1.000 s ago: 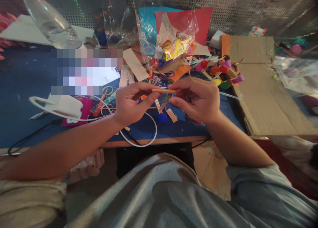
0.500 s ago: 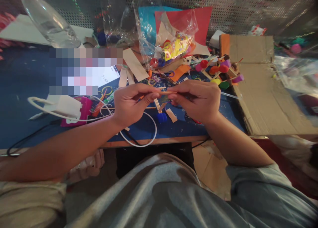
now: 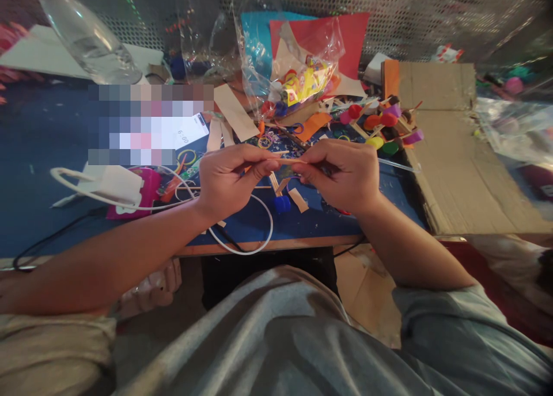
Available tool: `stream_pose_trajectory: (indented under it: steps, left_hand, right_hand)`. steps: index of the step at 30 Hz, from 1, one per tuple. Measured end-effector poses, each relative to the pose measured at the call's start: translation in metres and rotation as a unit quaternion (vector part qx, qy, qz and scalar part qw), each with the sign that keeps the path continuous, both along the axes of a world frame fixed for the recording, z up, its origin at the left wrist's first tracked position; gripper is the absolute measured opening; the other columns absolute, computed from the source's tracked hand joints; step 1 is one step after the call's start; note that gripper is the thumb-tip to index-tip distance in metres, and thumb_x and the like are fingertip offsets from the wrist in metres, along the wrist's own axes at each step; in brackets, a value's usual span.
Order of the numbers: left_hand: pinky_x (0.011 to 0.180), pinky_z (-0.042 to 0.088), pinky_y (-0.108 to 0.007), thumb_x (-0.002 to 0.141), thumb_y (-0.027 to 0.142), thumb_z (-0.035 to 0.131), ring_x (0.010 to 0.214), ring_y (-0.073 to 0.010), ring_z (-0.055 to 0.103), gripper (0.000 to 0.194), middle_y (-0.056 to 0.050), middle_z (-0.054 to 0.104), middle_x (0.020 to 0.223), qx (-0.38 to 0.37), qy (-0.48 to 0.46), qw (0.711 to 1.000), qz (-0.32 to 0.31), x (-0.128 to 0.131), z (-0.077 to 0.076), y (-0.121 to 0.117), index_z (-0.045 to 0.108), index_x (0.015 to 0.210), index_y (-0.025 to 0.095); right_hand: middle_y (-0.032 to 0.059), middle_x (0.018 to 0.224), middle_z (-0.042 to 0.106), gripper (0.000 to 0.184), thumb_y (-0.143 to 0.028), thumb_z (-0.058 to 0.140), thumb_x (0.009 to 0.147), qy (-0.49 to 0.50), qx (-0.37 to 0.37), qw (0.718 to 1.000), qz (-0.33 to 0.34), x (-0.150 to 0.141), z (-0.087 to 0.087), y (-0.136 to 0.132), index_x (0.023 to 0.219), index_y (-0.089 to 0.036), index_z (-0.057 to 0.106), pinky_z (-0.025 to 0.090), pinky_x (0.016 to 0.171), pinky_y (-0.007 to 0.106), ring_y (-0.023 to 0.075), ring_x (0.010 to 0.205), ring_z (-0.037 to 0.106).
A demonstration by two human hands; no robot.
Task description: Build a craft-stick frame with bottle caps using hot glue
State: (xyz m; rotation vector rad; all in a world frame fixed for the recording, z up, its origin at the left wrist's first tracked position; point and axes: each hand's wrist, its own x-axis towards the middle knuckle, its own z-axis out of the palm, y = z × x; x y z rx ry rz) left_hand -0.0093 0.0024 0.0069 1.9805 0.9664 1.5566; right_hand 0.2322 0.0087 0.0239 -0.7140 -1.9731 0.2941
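While the left hand (image 3: 224, 180) pinches one end of a thin, light strip (image 3: 290, 161) at the centre of the frame, the right hand (image 3: 345, 172) pinches its other end, above a blue cap (image 3: 281, 204).

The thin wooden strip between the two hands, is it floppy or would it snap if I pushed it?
The thin wooden strip is probably stiff, since it looks straight between the left hand and the right hand. It's likely light, being so slim. Pushed hard in the middle, something that thin might snap.
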Motion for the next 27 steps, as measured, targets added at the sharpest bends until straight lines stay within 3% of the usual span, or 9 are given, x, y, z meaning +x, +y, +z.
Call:
stream_pose_trajectory:
  steps: [3,6,10,12,15,17,19,23,27]
  left_hand:
    - [0.074,0.065,-0.030,0.102,0.052,0.085,0.078,-0.0167,0.083,0.027,-0.005,0.091,0.092,0.005,0.002,1.000,0.000,-0.001,0.001,0.001,0.092,0.098,0.026]
    - [0.074,0.065,-0.030,0.099,0.054,0.087,0.076,-0.0166,0.082,0.029,-0.005,0.090,0.090,0.003,0.021,1.000,0.004,-0.001,0.000,0.002,0.091,0.096,0.026]
    - [0.071,0.065,-0.030,0.093,0.059,0.092,0.078,-0.0174,0.082,0.035,-0.005,0.089,0.092,-0.022,0.008,0.999,-0.031,0.000,-0.002,0.001,0.090,0.102,0.025]
    - [0.073,0.066,-0.031,0.101,0.061,0.083,0.081,-0.0180,0.082,0.039,-0.006,0.089,0.095,-0.028,-0.020,0.998,-0.054,0.001,-0.005,0.003,0.088,0.111,0.024]
    - [0.083,0.066,-0.035,0.116,0.057,0.059,0.091,-0.0187,0.081,0.041,-0.008,0.085,0.103,-0.028,-0.024,0.999,-0.036,-0.001,-0.013,0.013,0.080,0.127,0.024]
    - [0.088,0.063,-0.037,0.110,0.047,0.069,0.098,-0.0197,0.076,0.031,-0.007,0.080,0.111,-0.018,0.030,0.999,-0.006,-0.004,-0.020,0.022,0.073,0.132,0.026]
    - [0.087,0.061,-0.039,0.098,0.035,0.080,0.098,-0.0213,0.070,0.040,-0.007,0.076,0.114,-0.020,0.082,0.996,0.031,-0.007,-0.026,0.029,0.066,0.135,0.026]
    - [0.111,0.056,-0.051,0.085,0.016,0.078,0.121,-0.0311,0.068,0.053,-0.010,0.075,0.124,-0.030,0.165,0.985,0.048,-0.008,-0.023,0.029,0.065,0.135,0.026]
    - [0.129,0.047,-0.059,0.083,0.014,0.071,0.147,-0.0399,0.058,0.063,-0.015,0.070,0.149,-0.119,0.260,0.958,0.005,-0.007,-0.016,0.024,0.066,0.146,0.022]
  right_hand:
    - [0.0003,0.084,0.081,0.007,-0.032,0.085,0.102,-0.001,0.023,1.000,0.008,-0.001,-0.001,0.000,0.100,-0.026,0.081,0.056,0.061,0.030,0.0141,0.066,0.070]
    - [0.0037,0.105,0.084,0.015,-0.033,0.085,0.101,-0.012,0.048,0.999,0.016,-0.002,0.000,0.001,0.115,-0.028,0.082,0.063,0.069,0.033,0.0173,0.079,0.077]
    - [0.0020,0.099,0.083,0.006,-0.027,0.079,0.104,-0.008,0.069,0.997,0.038,-0.004,-0.001,0.001,0.109,-0.030,0.082,0.069,0.078,0.037,0.0200,0.088,0.080]
    - [0.0012,0.094,0.081,0.009,-0.028,0.079,0.105,0.026,0.037,0.998,0.032,-0.004,-0.004,0.002,0.114,-0.030,0.081,0.069,0.075,0.035,0.0186,0.083,0.079]
    - [-0.0006,0.096,0.076,0.033,-0.037,0.078,0.107,0.107,-0.057,0.992,0.026,-0.003,-0.010,0.007,0.140,-0.035,0.074,0.068,0.065,0.030,0.0143,0.073,0.075]
    - [-0.0007,0.102,0.074,0.045,-0.047,0.077,0.108,0.133,-0.109,0.984,0.041,0.000,-0.015,0.013,0.150,-0.038,0.068,0.069,0.062,0.029,0.0127,0.069,0.076]
    - [0.0002,0.109,0.074,0.049,-0.055,0.078,0.106,0.132,-0.144,0.979,0.050,0.005,-0.018,0.019,0.152,-0.040,0.066,0.072,0.064,0.031,0.0131,0.070,0.077]
    - [0.0013,0.116,0.075,0.057,-0.059,0.082,0.102,0.128,-0.184,0.973,0.050,0.010,-0.021,0.028,0.153,-0.042,0.065,0.074,0.068,0.033,0.0143,0.072,0.079]
    - [0.0017,0.113,0.075,0.052,-0.059,0.083,0.100,0.122,-0.196,0.973,0.031,0.008,-0.023,0.029,0.145,-0.037,0.070,0.074,0.067,0.034,0.0161,0.074,0.079]
